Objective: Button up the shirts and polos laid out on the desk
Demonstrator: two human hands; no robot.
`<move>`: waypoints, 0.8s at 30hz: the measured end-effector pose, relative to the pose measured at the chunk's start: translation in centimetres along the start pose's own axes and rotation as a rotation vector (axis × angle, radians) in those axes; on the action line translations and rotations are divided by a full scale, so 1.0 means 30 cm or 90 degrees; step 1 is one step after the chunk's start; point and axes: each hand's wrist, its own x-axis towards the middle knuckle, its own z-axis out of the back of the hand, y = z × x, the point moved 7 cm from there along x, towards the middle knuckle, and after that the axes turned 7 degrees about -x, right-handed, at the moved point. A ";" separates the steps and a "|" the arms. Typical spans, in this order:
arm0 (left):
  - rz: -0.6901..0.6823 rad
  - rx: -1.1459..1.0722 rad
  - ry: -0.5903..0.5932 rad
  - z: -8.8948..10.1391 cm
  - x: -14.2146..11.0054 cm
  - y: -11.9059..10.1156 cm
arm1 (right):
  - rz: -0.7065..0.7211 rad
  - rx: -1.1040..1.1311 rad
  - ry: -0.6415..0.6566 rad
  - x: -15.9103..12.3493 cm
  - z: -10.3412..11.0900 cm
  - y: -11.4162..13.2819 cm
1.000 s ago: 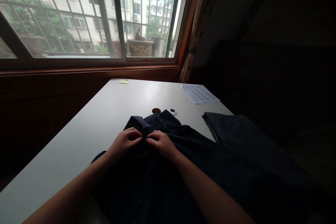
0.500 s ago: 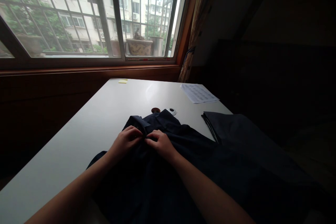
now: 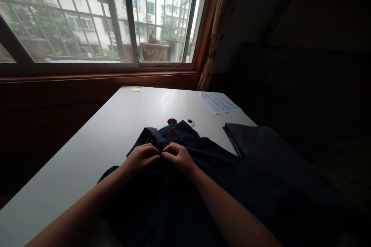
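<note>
A dark navy shirt [image 3: 185, 139] with a collar [image 3: 156, 135] lies spread over the near part of the white table, its collar end pointing away from me. My left hand [image 3: 143, 157] pinches the fabric just below the collar, thumb against fingers. Close against it, my right hand [image 3: 179, 158] pinches the shirt's front edge, so the fingertips of both hands nearly meet. Whether a button sits between the fingertips I cannot make out. The lower part of the shirt sinks into shadow.
Folded dark cloth [image 3: 249, 139] lies on the right side of the white table [image 3: 72, 154]. Printed sheets [image 3: 220, 103] rest at the far right corner, yellow sticky notes [image 3: 136, 89] at the far left. Beyond the collar are a round hole [image 3: 172, 121] and a white ring [image 3: 190, 123]. A barred window stands behind.
Both hands have shifted very slightly, down and to the right at the fingertips, still pinching the shirt. The left fingers have moved a little away from the collar.
</note>
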 end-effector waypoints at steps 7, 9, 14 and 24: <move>-0.021 0.006 -0.007 -0.004 -0.002 -0.013 | -0.053 0.014 -0.001 0.001 -0.009 -0.019; -0.016 0.003 -0.005 -0.003 -0.003 -0.012 | -0.054 0.021 -0.017 0.000 -0.006 -0.023; 0.005 -0.027 -0.004 0.007 -0.002 -0.006 | -0.043 0.016 -0.040 -0.004 -0.002 -0.023; 0.087 -0.095 -0.025 0.023 0.004 0.024 | 0.141 -0.150 -0.163 -0.029 0.026 0.060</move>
